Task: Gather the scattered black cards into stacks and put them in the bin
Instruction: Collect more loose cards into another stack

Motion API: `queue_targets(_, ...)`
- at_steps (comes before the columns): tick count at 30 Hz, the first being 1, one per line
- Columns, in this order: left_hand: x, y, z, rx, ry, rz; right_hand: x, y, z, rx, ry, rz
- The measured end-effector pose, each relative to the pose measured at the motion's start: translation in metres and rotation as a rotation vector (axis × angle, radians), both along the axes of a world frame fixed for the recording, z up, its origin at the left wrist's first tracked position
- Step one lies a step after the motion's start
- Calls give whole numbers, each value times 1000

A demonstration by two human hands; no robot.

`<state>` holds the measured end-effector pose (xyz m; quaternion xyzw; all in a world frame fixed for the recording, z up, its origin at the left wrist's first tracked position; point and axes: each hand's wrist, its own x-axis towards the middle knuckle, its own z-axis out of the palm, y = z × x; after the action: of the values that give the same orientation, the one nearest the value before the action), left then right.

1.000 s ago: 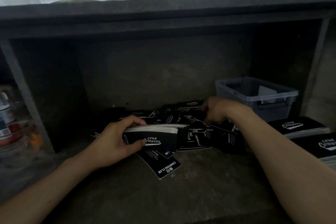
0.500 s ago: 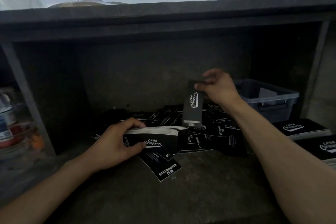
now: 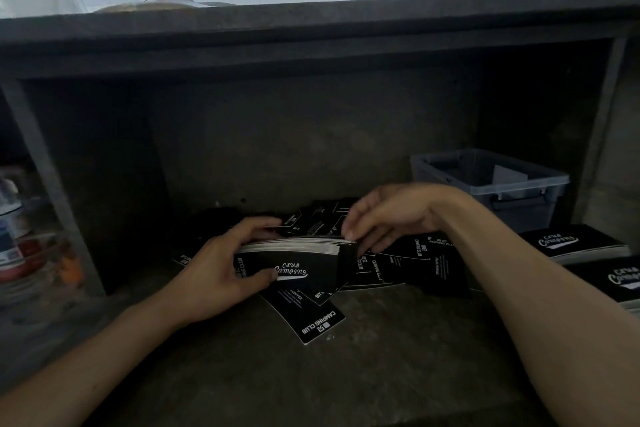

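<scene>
On the shelf (image 3: 381, 364), left hand (image 3: 221, 274): grip held the card stack (image 3: 294, 265), thumb on its face.
Right hand (image 3: 388, 215): fingers curled at the stack's right end; grip unclear.

Your left hand (image 3: 221, 274) covers the left end of the stack (image 3: 304, 267) it grips, concealing that end's edges. Your right hand (image 3: 388, 215) meets the stack's right end; whether it pinches or merely touches cannot be told. Both hands and the stack overlie the loose cards (image 3: 433, 267), whose small print is illegible and whose rearmost members merge into shadow. The bin (image 3: 485, 163) holds a pale item (image 3: 509, 177) that cannot be identified. At right, the nearer pile of cards (image 3: 620, 279) is cut by the picture's edge. At left, containers (image 3: 20, 243) are blurred beyond recognition.
</scene>
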<state>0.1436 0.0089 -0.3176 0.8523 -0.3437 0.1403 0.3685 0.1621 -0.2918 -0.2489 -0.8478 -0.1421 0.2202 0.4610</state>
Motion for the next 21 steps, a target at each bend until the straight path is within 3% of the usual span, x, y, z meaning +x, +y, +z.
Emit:
queue_targets(2, -1, 1, 1, 13, -16, -30, 1, -4, 2, -59, -53, -5)
queue_targets(4, -1, 2, 1, 11, -25, -39, 7, -8, 1, -143, -250, -164)
queue_targets(6, -1, 2, 1, 10, -23, -41, 13, -6, -5, -404, -449, -239)
queue_targets(8, 0, 2, 1, 14, -30, -42, 15, 1, -14, -558, -429, -194)
queue_targets(11, -1, 2, 1, 20, -23, -52, 18, 0, -14, -537, -408, -202)
queue_targets(13, -1, 1, 1, 9, -20, -55, 18, -6, -6, -384, -455, -253)
queue_targets(18, -2, 0, 1, 4, -2, -33, 14, -4, 8, 471, -472, -514)
queue_targets(21, -3, -2, 3, 6, -47, -7, 14, 8, 5, 526, -528, -521)
